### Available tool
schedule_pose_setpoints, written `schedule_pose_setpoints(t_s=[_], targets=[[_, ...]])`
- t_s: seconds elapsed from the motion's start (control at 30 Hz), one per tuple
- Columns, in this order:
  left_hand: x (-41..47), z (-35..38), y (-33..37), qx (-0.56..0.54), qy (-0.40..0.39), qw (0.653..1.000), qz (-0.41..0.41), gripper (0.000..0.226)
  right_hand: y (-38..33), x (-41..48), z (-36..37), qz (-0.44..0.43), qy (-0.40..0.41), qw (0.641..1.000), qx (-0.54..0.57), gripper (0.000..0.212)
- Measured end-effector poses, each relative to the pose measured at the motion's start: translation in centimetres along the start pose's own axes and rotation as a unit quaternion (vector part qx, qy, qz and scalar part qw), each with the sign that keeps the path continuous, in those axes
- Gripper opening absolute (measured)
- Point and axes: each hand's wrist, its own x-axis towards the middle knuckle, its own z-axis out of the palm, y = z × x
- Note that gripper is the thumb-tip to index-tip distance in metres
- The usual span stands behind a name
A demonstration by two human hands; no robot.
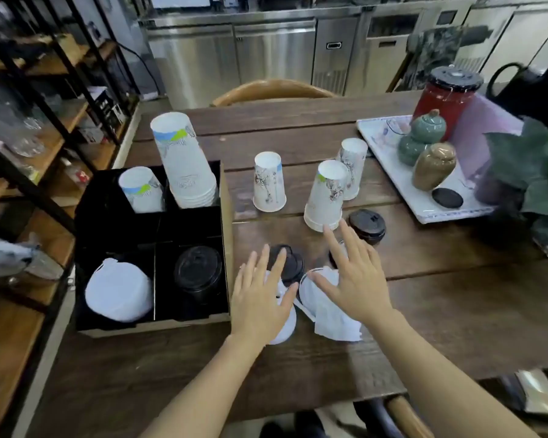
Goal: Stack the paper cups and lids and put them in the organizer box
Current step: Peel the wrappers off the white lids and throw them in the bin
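The organizer box [225,197] sits on the left part of the wooden table [424,311], and everything else is placed from it. In its far compartments a tall stack of upside-down paper cups [187,162] stands beside a single upside-down cup [141,191]; in its near compartments lie a white lid [117,292] on the left and a stack of black lids [198,273] on the right. Just right of the box, both hands are flat and spread, fingers open, gripping nothing. The left hand [263,298] lies over a white lid [285,327] and partly covers a black lid [293,263]. The right hand [351,279] lies over another white lid [310,286], with crumpled white paper [336,324] beside its wrist; whether the palms press on the lids cannot be told. Farther right of the box, three upside-down cups stand apart on the table: one [269,186] nearest the box, one [326,196] just beyond the right fingertips, and one [351,167] behind it. Another black lid [367,226] lies near the middle cup's base. Well right of the box, a white tray [393,172] holds small jars [434,165].
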Motion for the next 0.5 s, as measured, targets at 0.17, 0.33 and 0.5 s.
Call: schedule_pose_setpoints(t_s=[0.17, 0.33, 0.5], targets=[[-1.6, 1.7, -0.5, 0.046, -0.086, 0.995, 0.031, 0.060, 1.3, -3.1, 2.9, 0.014, -0.102, 0.995, -0.001, 0.081], [-1.9, 1.9, -0.4, 0.019, -0.122, 0.991, 0.048, 0.049, 2.3, -4.3, 3.6, 0.015, -0.223, 0.975, 0.005, 0.080], [-1.7, 2.0, 0.4, -0.078, -0.074, 0.994, 0.004, 0.032, 3.3, -4.9, 4.4, -0.018, -0.148, 0.989, 0.003, 0.037]])
